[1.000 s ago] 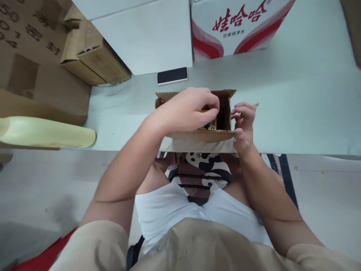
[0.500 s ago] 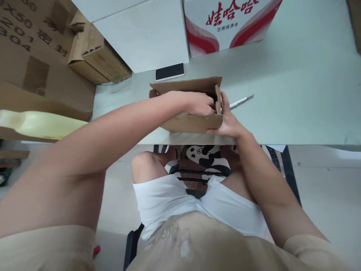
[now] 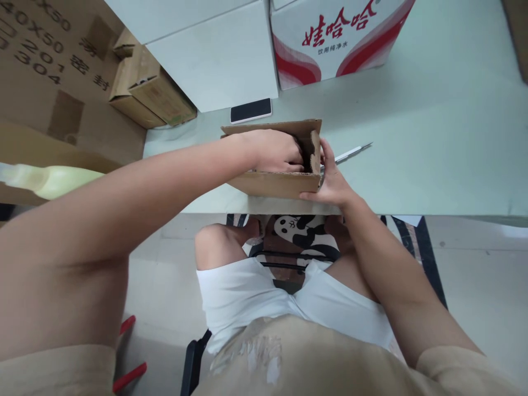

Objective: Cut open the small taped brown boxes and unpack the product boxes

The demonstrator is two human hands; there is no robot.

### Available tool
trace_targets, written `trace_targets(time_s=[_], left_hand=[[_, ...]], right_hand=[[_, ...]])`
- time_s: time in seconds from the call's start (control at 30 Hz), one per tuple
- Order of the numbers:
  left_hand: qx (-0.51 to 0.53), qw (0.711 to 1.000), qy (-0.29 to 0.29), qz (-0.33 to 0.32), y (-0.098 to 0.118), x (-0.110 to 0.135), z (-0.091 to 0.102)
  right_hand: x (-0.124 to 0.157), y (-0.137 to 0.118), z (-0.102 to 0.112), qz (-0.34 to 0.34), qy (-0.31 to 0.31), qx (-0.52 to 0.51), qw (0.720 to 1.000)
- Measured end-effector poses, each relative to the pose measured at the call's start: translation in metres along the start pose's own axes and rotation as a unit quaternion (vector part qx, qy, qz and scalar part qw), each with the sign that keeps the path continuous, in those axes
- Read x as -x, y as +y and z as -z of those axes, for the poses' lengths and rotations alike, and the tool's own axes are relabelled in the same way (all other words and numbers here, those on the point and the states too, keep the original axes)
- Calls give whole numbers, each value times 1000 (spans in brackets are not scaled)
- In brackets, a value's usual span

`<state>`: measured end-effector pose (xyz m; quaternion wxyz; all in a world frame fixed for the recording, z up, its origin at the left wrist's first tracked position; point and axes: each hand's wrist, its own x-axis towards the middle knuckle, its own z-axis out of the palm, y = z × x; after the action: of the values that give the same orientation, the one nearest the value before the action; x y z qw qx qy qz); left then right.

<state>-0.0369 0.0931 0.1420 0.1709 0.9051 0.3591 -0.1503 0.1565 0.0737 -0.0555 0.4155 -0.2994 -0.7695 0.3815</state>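
A small open brown cardboard box (image 3: pixel 272 183) sits at the near edge of the pale green table (image 3: pixel 433 159). My left hand (image 3: pixel 277 151) reaches down inside it with fingers curled; the box wall hides what they touch. My right hand (image 3: pixel 332 179) presses against the box's right end, thumb under the near corner and fingers up along the side flap. A thin silver tool (image 3: pixel 353 150), pen-like, lies on the table just right of the box.
A black phone (image 3: pixel 251 110) lies behind the box. A white carton with red print (image 3: pixel 334 38) and a plain white box (image 3: pixel 214 60) stand at the back. Brown cartons (image 3: pixel 152 93) crowd the left, with a pale yellow roll (image 3: pixel 53 179) in front.
My left hand has gone from the box's top deeper inside, hiding the yellow item seen earlier. My right hand moved from hovering beside the box to gripping its right end.
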Motion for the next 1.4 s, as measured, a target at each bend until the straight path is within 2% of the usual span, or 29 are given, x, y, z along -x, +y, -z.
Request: trace_targets(time_s=[0.1,0.17,0.33,0.53,0.7,0.8,0.9,1.1,1.23,1.4], left_hand=[[-73,994,-45,-69,1,-1,2],[-85,992,-45,-86,0,0,5],[-33,998,-36,-41,-5,13,20],[-33,999,-3,1,-21,47,33],[13,996,80,27,-39,84,26],[-22,994,93,43,-50,102,14],[-60,988,107,91,-52,111,3],[-53,949,216,222,-44,103,-10],[-31,935,212,283,-47,87,-16],[-23,939,174,294,-61,63,-28]], right_hand=[[0,0,-1,1,1,2,1000],[0,0,-2,0,3,3,1000],[-2,1,-2,8,2,5,1000],[-2,6,-4,15,12,1,1000],[-1,5,-3,15,13,7,1000],[1,4,0,2,8,9,1000],[1,4,1,-8,9,3,1000],[0,4,1,-9,4,-7,1000],[2,0,-4,-10,16,9,1000],[10,-7,-16,-2,44,36,998]])
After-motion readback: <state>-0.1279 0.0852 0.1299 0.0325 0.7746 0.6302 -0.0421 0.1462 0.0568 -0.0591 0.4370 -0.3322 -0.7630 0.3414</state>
